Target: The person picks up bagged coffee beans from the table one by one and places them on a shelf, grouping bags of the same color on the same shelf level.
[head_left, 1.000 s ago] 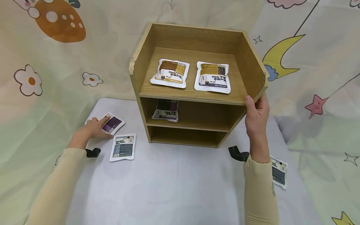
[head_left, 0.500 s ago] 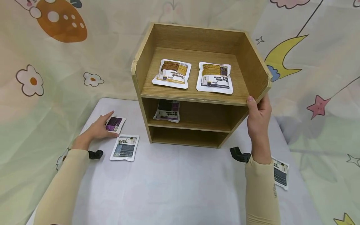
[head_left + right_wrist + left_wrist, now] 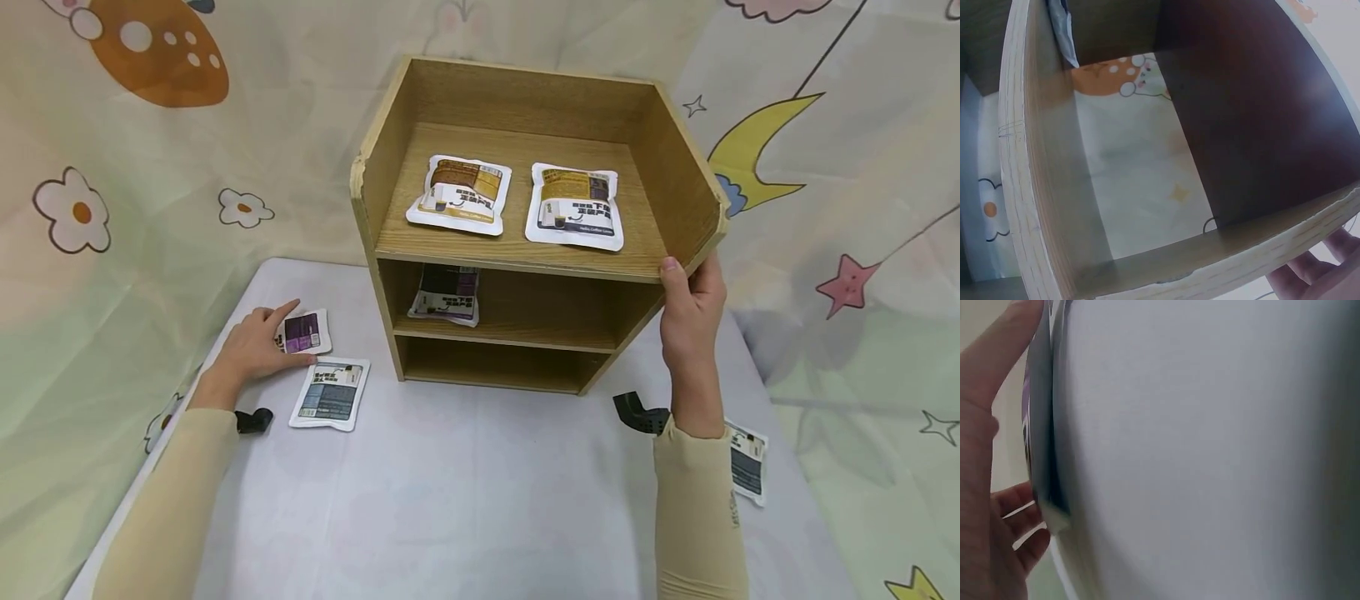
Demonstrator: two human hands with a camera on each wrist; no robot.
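The left hand straddles the purple packet on the table, thumb and fingers spread wide near its edges; whether they pinch it, I can't tell. The right hand grips the shelf by its right front edge. Beside the purple packet lies a grey packet.

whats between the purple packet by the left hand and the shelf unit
Straight across, only bare white tabletop lies between the purple packet and the wooden shelf unit, as the head view shows.
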